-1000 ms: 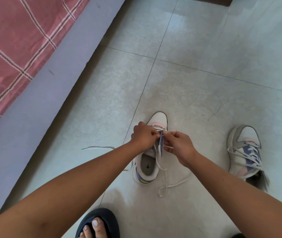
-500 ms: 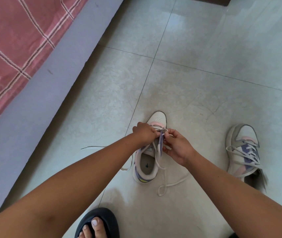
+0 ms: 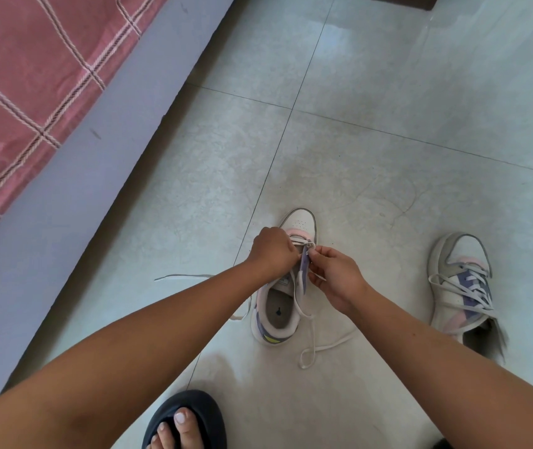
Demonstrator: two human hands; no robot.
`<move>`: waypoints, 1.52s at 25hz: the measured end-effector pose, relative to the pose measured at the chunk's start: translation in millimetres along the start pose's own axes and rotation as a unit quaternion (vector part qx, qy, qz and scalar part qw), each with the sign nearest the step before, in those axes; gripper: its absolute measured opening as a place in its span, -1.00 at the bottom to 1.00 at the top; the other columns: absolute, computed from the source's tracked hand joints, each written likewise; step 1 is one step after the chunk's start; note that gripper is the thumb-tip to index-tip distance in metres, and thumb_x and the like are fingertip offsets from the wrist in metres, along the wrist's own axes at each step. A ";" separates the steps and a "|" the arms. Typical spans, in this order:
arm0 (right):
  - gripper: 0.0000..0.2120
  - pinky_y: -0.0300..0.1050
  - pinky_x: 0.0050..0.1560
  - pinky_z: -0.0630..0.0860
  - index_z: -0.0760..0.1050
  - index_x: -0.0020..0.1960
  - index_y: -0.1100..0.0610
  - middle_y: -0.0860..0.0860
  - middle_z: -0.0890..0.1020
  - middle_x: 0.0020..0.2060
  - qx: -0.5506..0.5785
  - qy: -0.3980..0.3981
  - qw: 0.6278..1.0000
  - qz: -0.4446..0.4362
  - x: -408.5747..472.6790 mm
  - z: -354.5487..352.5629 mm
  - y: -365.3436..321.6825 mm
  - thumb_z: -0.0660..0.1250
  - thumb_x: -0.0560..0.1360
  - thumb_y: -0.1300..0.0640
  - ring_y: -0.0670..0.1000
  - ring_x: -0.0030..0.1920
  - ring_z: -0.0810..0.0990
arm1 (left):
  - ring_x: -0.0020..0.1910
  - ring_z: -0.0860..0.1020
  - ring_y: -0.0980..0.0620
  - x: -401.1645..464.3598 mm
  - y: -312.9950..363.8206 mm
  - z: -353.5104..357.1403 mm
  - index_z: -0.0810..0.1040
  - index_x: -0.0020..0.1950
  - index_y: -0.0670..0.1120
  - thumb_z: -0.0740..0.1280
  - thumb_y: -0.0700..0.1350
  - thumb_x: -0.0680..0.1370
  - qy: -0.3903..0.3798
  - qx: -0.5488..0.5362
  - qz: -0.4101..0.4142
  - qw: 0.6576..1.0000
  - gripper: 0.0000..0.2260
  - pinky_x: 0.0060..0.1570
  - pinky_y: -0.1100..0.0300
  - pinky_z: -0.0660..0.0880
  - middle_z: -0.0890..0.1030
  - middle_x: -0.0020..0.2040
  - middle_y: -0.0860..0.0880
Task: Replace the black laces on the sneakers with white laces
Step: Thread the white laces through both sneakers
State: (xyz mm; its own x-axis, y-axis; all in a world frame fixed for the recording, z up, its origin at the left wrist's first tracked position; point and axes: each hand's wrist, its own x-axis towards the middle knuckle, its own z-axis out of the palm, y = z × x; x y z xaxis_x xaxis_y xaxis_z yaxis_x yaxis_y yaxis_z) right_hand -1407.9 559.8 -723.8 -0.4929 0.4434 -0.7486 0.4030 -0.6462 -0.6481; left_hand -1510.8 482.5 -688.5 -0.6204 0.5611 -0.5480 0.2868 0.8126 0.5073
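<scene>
A bed (image 3: 31, 92) with a pink checked cover runs along the left edge of the tiled floor (image 3: 388, 140), its grey side panel slanting down toward the near left corner. Two sneakers stand on the floor: the right one (image 3: 459, 280), near the right edge, already carries a full white lacing, while the middle one (image 3: 278, 312), near the floor's near edge, is only laced at the toe end. A black slipper (image 3: 194, 413) on a foot shows at the near edge. A white lace (image 3: 310, 345) trails loose from the middle sneaker, one end looping on the floor beside the heel, the other lying out to the left. Both hands meet over the lower eyelets: the left hand (image 3: 271, 251) has its fingers curled at the eyelet row, though whether its grip is on the lace or the shoe's edge I cannot tell; the right hand (image 3: 336, 280) pinches the lace beside the purple tongue. The step looks like threading the second sneaker, early on. Next, likely, the pinched end must be fed through an eyelet and drawn snug, crossing evenly.
</scene>
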 end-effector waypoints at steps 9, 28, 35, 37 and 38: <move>-0.78 -0.40 -0.46 0.35 0.28 0.03 0.11 -0.03 0.41 -0.30 -0.275 0.064 0.950 -0.135 -22.2 12.0 5.7 0.32 0.50 0.15 -0.10 -0.37 0.39 | -0.19 0.41 0.23 -24.0 -33.4 14.6 0.50 -0.19 -0.10 0.35 -0.17 0.50 0.067 -0.095 0.100 0.988 -0.92 -0.19 0.52 0.36 0.35 -0.05 0.04; -0.71 -0.32 -0.49 0.32 0.54 -0.24 0.21 -0.05 0.50 -0.56 -0.483 -0.138 0.863 -0.052 -55.6 -10.4 -18.1 0.34 0.52 0.00 -0.13 -0.56 0.39 | -0.46 0.48 0.26 -27.6 -69.5 -31.6 0.49 -0.18 -0.10 0.27 0.01 0.57 0.027 -0.110 0.032 0.993 -0.78 -0.42 0.41 0.32 0.59 -0.37 0.03; -0.80 -0.34 -0.55 0.31 0.48 -0.24 0.14 -0.06 0.51 -0.59 -0.459 -0.099 0.871 -0.142 -53.5 -43.7 -59.4 0.32 0.53 0.10 -0.17 -0.62 0.37 | -0.56 0.39 -0.05 -40.4 -88.6 -57.1 0.52 -0.27 -0.15 0.29 -0.09 0.53 0.209 0.308 0.444 0.815 -0.80 -0.57 0.23 0.29 0.49 -0.41 -0.04; -0.80 -0.33 -0.51 0.37 0.45 -0.23 0.13 -0.04 0.57 -0.51 -0.561 -0.164 0.808 -0.071 -54.4 -56.1 -52.2 0.25 0.57 0.12 -0.17 -0.58 0.44 | -0.55 0.45 -0.05 -45.0 -103.2 -53.7 0.54 -0.31 -0.14 0.44 -0.13 0.42 0.148 0.370 0.494 0.773 -0.84 -0.59 0.25 0.31 0.51 -0.42 -0.04; -0.79 -0.31 -0.46 0.40 0.46 -0.21 0.14 0.01 0.61 -0.43 -0.600 -0.216 0.770 0.005 -56.0 -59.7 -46.6 0.22 0.58 0.11 -0.15 -0.53 0.48 | -0.49 0.51 -0.04 -47.2 -107.6 -51.1 0.55 -0.29 -0.13 0.48 -0.10 0.40 0.098 0.389 0.463 0.791 -0.84 -0.56 0.26 0.35 0.54 -0.38 -0.04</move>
State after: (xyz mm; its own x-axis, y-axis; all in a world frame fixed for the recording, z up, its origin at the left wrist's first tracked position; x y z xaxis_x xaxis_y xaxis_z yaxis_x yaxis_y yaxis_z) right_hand -1353.0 602.2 -660.0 -0.5909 0.0270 -0.8063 0.7038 0.5057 -0.4988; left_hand -1549.7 360.5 -683.2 0.0391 0.9988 -0.0295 0.9989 -0.0383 0.0266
